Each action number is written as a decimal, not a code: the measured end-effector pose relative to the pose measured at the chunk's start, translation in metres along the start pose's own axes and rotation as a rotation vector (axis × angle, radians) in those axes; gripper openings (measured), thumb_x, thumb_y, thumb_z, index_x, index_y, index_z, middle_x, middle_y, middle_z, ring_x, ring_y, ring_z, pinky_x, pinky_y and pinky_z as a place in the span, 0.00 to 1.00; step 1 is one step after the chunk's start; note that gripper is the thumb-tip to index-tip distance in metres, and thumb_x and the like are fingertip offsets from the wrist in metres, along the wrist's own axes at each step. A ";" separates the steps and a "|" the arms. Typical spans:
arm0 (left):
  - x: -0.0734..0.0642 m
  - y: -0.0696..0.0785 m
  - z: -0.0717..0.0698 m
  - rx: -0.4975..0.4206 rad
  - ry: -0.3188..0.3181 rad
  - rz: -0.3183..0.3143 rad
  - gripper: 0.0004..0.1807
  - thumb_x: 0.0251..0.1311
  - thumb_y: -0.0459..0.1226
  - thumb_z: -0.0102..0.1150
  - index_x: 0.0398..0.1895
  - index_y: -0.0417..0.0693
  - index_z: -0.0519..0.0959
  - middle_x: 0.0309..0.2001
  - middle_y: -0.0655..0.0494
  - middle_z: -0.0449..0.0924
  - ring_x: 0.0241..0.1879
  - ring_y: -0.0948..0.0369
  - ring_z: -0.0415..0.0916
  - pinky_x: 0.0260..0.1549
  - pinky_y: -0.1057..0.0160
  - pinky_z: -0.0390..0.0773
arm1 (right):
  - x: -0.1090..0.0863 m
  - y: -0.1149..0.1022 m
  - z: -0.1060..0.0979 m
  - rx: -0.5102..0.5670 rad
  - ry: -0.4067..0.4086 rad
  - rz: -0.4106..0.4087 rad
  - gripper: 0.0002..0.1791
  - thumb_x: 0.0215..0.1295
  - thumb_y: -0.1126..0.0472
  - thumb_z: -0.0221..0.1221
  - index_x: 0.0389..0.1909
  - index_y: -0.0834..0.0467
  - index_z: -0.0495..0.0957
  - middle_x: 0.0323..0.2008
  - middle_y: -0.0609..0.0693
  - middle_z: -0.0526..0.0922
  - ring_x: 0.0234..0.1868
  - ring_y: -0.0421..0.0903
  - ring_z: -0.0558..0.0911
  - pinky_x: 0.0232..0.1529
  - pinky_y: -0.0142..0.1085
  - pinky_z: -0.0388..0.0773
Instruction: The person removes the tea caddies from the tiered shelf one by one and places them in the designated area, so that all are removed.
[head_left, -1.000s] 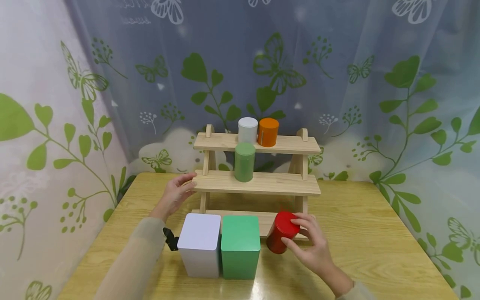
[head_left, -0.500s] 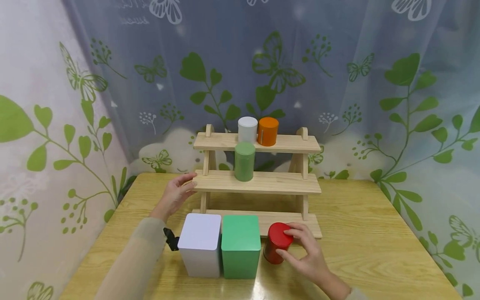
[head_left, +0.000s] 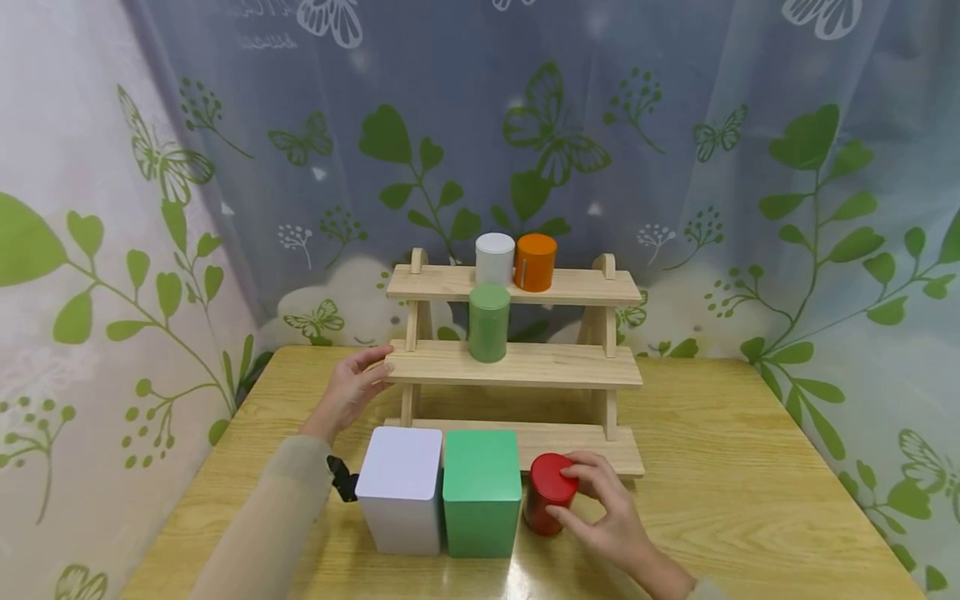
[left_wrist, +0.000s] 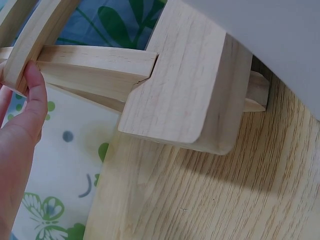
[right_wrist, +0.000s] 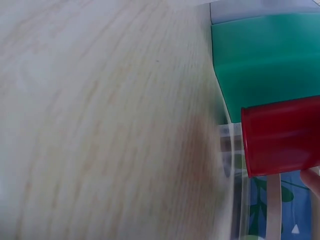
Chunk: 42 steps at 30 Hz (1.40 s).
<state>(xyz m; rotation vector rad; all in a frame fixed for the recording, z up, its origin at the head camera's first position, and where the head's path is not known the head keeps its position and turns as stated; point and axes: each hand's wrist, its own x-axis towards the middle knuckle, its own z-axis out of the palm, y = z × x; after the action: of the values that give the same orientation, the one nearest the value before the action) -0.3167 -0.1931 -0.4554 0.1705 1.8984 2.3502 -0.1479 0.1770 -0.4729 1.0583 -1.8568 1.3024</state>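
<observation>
A red lidded canister (head_left: pixel 551 477) stands on the table, right of the green box (head_left: pixel 482 467). My right hand (head_left: pixel 611 521) holds it between thumb and fingers; in the right wrist view only a fingertip (right_wrist: pixel 312 180) shows against the red canister (right_wrist: pixel 282 135). My left hand (head_left: pixel 348 393) pinches the left end of the middle shelf of a three-step wooden rack (head_left: pixel 562 367). The left wrist view has this hand (left_wrist: pixel 22 130) at the shelf's end. A green canister (head_left: pixel 488 325) stands on the middle shelf; white (head_left: pixel 495 260) and orange (head_left: pixel 536 263) canisters stand on the top one.
A white box (head_left: pixel 400 475) sits left of the green box, both before the rack, hiding part of its bottom shelf. A black object (head_left: pixel 342 479) shows beside the left sleeve. A patterned curtain (head_left: pixel 480 125) hangs behind the wooden table (head_left: pixel 735 467).
My right hand has brought the red canister toward me and left, from tilted before the bottom shelf to upright close to the green box. The left hand stays at the rack.
</observation>
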 end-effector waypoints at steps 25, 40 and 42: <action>0.003 -0.006 0.000 -0.006 0.010 0.025 0.27 0.60 0.31 0.58 0.61 0.30 0.63 0.62 0.45 0.61 0.45 0.60 0.73 0.42 0.65 0.77 | -0.011 -0.001 0.000 -0.006 -0.083 0.101 0.28 0.39 0.77 0.69 0.45 0.74 0.71 0.46 0.70 0.69 0.48 0.52 0.74 0.38 0.34 0.79; -0.006 0.007 0.004 0.003 -0.014 0.005 0.26 0.63 0.27 0.52 0.63 0.28 0.61 0.64 0.42 0.56 0.45 0.61 0.73 0.43 0.65 0.76 | -0.002 0.008 -0.017 0.015 -0.002 0.047 0.25 0.48 0.81 0.61 0.50 0.74 0.70 0.49 0.65 0.71 0.47 0.50 0.76 0.36 0.38 0.80; -0.008 0.009 0.005 0.013 -0.017 0.006 0.26 0.63 0.27 0.52 0.63 0.28 0.60 0.64 0.42 0.56 0.45 0.61 0.72 0.44 0.64 0.76 | 0.002 0.009 -0.018 0.019 0.010 0.035 0.23 0.49 0.80 0.61 0.49 0.75 0.70 0.48 0.65 0.72 0.46 0.51 0.76 0.37 0.36 0.79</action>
<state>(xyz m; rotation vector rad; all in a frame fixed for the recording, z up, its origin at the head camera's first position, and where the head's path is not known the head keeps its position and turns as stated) -0.3084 -0.1912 -0.4455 0.1968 1.9084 2.3329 -0.1558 0.1954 -0.4699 1.0312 -1.8664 1.3462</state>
